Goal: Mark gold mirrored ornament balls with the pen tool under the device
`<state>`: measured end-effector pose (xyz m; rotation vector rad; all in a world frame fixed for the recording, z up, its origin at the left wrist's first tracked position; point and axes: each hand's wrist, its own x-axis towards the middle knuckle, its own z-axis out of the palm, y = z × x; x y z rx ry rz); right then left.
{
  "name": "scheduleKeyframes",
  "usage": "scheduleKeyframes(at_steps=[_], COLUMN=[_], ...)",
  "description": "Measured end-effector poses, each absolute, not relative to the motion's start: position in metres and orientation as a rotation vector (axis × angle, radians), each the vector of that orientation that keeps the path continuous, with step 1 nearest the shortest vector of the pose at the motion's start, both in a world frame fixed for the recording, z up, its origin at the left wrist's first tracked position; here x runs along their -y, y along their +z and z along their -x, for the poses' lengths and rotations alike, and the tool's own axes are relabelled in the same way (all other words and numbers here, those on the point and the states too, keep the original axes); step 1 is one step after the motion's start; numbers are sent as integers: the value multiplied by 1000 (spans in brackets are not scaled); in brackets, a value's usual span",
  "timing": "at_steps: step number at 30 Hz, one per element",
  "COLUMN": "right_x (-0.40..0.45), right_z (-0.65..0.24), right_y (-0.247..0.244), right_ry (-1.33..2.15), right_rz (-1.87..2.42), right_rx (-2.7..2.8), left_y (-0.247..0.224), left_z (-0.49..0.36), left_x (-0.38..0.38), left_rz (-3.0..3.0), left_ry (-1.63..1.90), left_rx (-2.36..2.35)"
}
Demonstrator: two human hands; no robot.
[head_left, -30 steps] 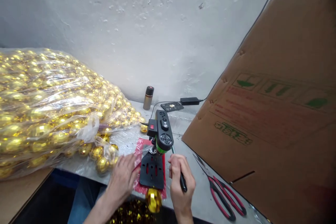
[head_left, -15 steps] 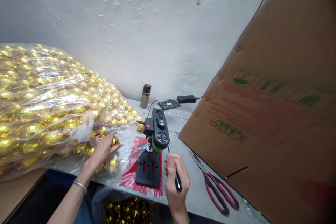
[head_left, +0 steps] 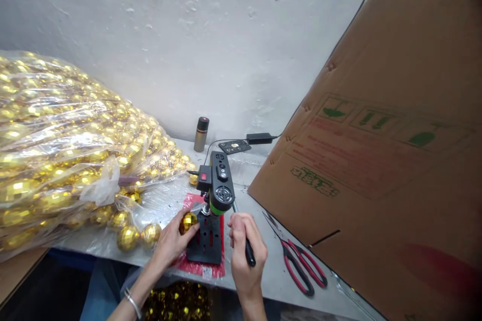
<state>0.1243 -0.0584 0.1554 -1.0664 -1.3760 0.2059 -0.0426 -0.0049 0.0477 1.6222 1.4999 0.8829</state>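
My left hand [head_left: 173,238] is closed round a gold faceted ball [head_left: 188,222], holding it over the left side of the machine's black slotted base plate [head_left: 205,248]. Just above the ball is the head of the small black bench machine [head_left: 222,180], with round vents, a green ring and a side box carrying a red switch. My right hand [head_left: 247,246] grips a thin rod with a black handle [head_left: 249,253]; the rod's upper end runs behind the machine head. Beneath the base plate lies a red plastic sheet [head_left: 184,263].
A big clear bag of gold balls [head_left: 68,125] fills the left, with loose gold balls [head_left: 128,237] at its mouth. Red-handled scissors [head_left: 301,266] lie right, beside a large cardboard box [head_left: 369,160]. Behind stand a bottle [head_left: 201,135], a phone [head_left: 234,146] and a power adapter [head_left: 259,138].
My left hand has moved right from the bag's mouth to the machine's base, bringing a gold ball with it. My right hand stays on the handle. The view has shifted slightly.
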Motion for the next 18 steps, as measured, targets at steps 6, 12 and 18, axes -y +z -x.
scheduleKeyframes(at_steps=[6, 12, 18], right_x=[60, 60, 61], right_z=[-125, -125, -125], right_y=[156, 156, 158], right_ry=[182, 171, 176], right_rz=[1063, 1050, 1054], right_rx=[1406, 1407, 1415], left_y=[39, 42, 61], left_z=[34, 22, 11], left_x=[5, 5, -3], left_rz=[-1959, -2148, -2173], left_ry=[809, 546, 341], left_rx=[-1421, -1434, -1502])
